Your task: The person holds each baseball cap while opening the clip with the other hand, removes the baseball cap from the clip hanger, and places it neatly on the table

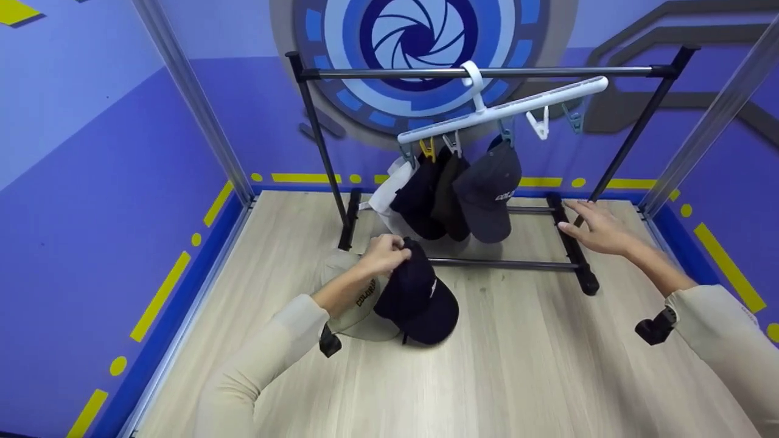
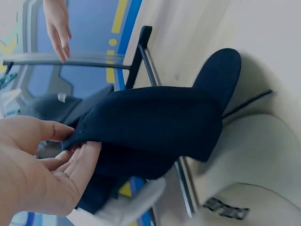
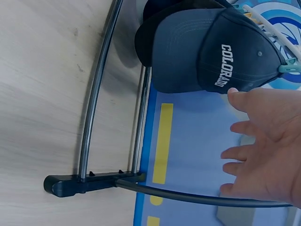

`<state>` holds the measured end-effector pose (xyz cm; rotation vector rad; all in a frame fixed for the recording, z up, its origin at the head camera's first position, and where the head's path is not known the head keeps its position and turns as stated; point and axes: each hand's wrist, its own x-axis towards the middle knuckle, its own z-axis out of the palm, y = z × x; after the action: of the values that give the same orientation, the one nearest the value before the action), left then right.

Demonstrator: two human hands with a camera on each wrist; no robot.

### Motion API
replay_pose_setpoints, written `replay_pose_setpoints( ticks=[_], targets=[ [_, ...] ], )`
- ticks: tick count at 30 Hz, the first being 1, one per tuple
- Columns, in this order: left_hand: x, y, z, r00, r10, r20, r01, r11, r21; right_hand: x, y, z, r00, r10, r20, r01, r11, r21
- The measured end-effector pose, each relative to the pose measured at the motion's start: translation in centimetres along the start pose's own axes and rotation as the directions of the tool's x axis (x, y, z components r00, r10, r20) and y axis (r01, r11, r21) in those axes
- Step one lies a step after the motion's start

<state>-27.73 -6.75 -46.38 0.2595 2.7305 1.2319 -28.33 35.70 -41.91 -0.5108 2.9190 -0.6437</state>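
My left hand (image 1: 384, 254) pinches the top of a dark navy cap (image 1: 421, 298), whose brim points down toward the floor. Beside and partly behind it lies a beige cap (image 1: 347, 313) with dark lettering. With fingers spread, my right hand (image 1: 599, 228) is in the air near the rack's right side, holding nothing. A white hanger (image 1: 505, 111) hangs tilted from the rack's top bar. Clipped to it are a white cap (image 1: 389, 188), a navy cap (image 1: 420, 204), a dark brown cap (image 1: 451, 204) and a grey cap (image 3: 221, 52) reading COLORADO.
The black metal rack (image 1: 389, 73) stands on a wood-patterned surface (image 1: 517, 365). Toward the hanger's right end a white clip (image 1: 539, 123) and a teal clip (image 1: 573, 118) hold nothing. Blue-purple walls (image 1: 122, 152) enclose the back and sides.
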Motion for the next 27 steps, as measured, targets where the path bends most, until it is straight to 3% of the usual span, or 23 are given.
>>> replay_pose_setpoints(
  ticks=[3,5,11,18,27],
  targets=[
    [0.2,-1.2,-0.4,0.998,-0.068,-0.005,0.067,0.993,-0.093,0.2,0.2,-0.1,1.0,-0.01,0.022,0.01,1.0,-0.014],
    [0.2,-1.9,-0.7,0.996,-0.091,-0.021,0.088,0.991,-0.098,0.4,0.3,0.0,0.999,-0.015,0.041,0.015,1.0,-0.002],
    [-0.3,-3.7,-1.2,0.992,-0.11,-0.057,0.107,0.993,-0.05,0.3,1.1,0.7,0.999,-0.022,0.048,0.019,0.997,0.078],
    [-1.2,-4.9,-2.0,0.981,-0.15,-0.126,0.156,0.987,0.044,-0.6,2.5,2.0,0.999,0.038,-0.001,-0.038,0.999,-0.025],
    [-2.0,-6.8,-3.5,0.97,-0.191,-0.152,0.212,0.968,0.134,-1.1,3.8,2.9,0.996,0.08,0.033,-0.079,0.997,-0.027]
  ],
)
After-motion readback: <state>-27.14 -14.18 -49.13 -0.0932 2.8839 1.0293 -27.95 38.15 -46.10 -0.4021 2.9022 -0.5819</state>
